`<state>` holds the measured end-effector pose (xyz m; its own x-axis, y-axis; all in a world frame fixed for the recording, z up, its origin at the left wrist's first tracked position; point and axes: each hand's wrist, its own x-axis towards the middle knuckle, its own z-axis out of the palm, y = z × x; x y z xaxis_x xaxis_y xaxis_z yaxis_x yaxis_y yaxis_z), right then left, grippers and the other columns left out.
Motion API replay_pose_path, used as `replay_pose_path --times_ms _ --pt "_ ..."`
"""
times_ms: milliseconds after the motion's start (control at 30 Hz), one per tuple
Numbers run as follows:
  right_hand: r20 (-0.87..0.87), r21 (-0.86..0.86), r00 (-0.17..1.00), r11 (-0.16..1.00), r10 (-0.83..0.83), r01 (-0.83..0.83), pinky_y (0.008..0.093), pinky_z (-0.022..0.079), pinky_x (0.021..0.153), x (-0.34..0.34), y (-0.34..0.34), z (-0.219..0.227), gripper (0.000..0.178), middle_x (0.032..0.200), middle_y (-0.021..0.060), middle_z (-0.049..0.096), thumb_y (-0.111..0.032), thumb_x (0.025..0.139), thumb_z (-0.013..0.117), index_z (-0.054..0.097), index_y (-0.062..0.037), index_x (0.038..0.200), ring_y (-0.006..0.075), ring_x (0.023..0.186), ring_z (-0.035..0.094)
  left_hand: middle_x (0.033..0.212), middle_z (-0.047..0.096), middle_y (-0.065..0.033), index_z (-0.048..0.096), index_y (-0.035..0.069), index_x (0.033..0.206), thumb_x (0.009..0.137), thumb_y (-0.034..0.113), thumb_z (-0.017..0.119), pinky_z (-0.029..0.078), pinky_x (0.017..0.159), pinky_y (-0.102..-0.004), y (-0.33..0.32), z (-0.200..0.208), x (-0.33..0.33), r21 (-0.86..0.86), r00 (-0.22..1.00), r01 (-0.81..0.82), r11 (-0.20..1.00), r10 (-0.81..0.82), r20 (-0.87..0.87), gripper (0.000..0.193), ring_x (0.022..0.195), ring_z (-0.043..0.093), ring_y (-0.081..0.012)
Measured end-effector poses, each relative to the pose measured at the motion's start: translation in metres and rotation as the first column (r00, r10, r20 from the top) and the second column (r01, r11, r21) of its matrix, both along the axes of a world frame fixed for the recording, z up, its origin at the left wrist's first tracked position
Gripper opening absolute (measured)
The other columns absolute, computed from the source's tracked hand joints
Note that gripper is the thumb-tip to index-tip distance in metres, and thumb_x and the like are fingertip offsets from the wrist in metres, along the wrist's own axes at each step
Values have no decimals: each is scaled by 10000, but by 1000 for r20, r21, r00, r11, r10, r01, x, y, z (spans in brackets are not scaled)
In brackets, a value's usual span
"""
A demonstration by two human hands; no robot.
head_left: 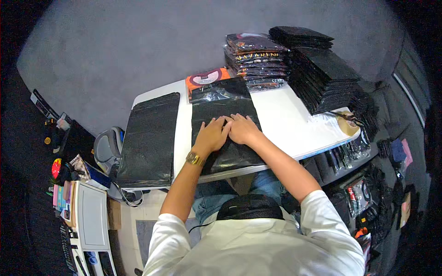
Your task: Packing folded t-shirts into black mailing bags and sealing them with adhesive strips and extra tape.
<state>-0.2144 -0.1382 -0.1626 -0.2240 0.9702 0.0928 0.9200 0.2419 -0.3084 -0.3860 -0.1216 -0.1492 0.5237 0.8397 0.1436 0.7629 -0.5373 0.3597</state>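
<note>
The grip is lying flat: the left hand (212, 135) and right hand (242, 129) are meeting at the fingertips, pinching nothing, and are resting on a black plastic bag (230, 149) straight in front of the person. Uneven pressure could be creasing that slick, thin film or sliding it toward six o'clock, off the table (281, 119); the metal watch (194, 159) might be snagging it. At nine o'clock from the hands, a flat, matte stack of black bags (149, 138) is fanning slightly at its far end; a stray elbow could be skewing it. Near twelve, an orange packet (207, 76) is showing beyond the bag. Toward one, clear-wrapped packages (260, 62) are piling up, crinkly and shiny. At two, tall black bundles (324, 69) are leaning in loose layers, and a knock could be toppling them.
</note>
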Motion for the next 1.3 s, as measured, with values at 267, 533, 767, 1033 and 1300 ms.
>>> replay_pose_path --times_ms 267,533,767,1033,1300 --pt "216 -277 942 910 -255 310 673 85 1266 1 64 4 803 1779 129 45 -624 1034 353 170 -226 1707 397 1630 50 1771 161 -65 303 178 1671 1022 737 279 57 1249 -708 82 -21 18 -110 956 -226 968 198 -218 857 1627 121 -360" --pt "186 -237 956 934 -226 266 557 58 1306 48 82 -13 854 1784 78 27 -696 1042 288 113 -192 1709 302 1642 28 1768 174 -78 264 163 1681 1052 693 272 69 1280 -626 112 -28 -21 -70 945 -280 957 262 -193 823 1628 126 -350" --pt "23 -40 982 982 -185 186 716 208 1222 19 77 -14 752 1729 185 236 -518 1008 558 372 -131 1626 388 1610 175 1725 271 -165 341 45 1632 1068 644 287 114 1262 -666 101 -26 5 25 965 -194 981 195 -176 824 1609 197 -367" --pt "110 -155 994 987 -13 30 541 88 1308 36 86 -20 804 1771 106 131 -703 1041 292 250 -228 1688 332 1634 90 1748 231 -120 320 151 1662 1066 654 287 110 1280 -614 121 -45 -16 10 966 -71 997 71 -248 781 1620 165 -342" --pt "19 -73 991 989 -131 132 573 120 1294 102 70 -31 751 1754 149 181 -641 1070 326 306 -188 1669 364 1621 142 1733 270 -127 401 140 1625 1113 530 305 143 1274 -617 105 -14 -48 -105 991 -83 991 71 -112 651 1612 185 -368"
